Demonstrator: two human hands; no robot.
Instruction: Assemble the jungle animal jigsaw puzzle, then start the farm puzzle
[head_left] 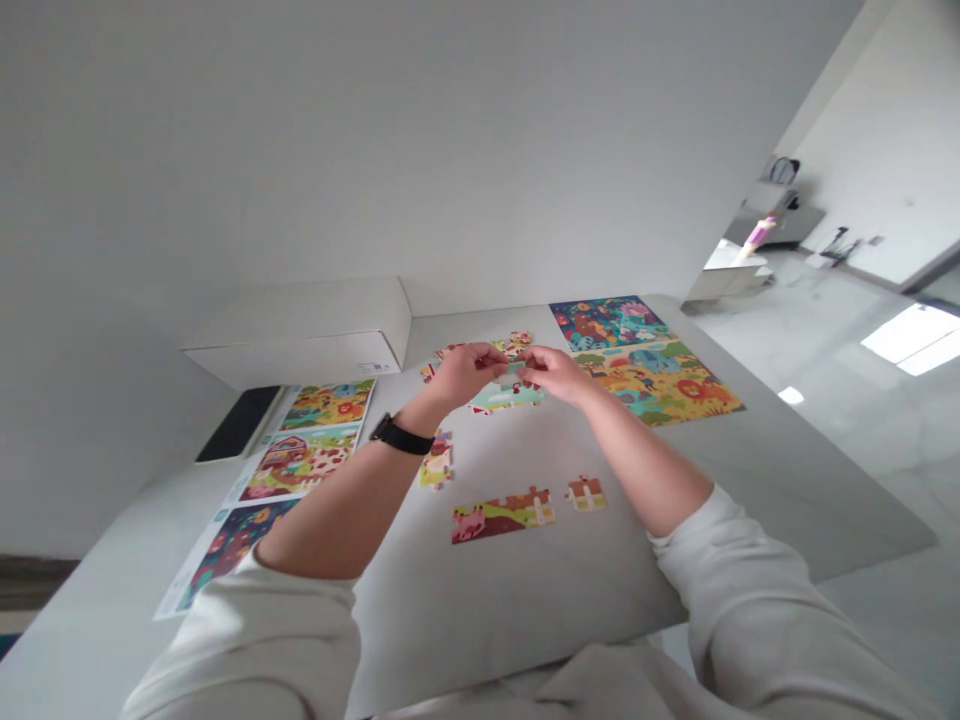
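Note:
My left hand (466, 372) and my right hand (553, 372) meet above the middle of the white table (787, 480), fingers pinched together on a small puzzle piece (512, 372) held between them. A black watch sits on my left wrist. Under the hands lies a light green joined patch of pieces (504, 398), with loose pieces (516, 344) just beyond. Nearer me lie a joined strip with a pink animal (501, 515), a small fence piece (586, 492) and a single colourful piece (437, 464).
Two finished puzzles (645, 360) lie at the far right of the table. A picture sheet (289, 462) lies on the left, beside a black phone (238, 424). A white box (300, 335) stands at the back by the wall.

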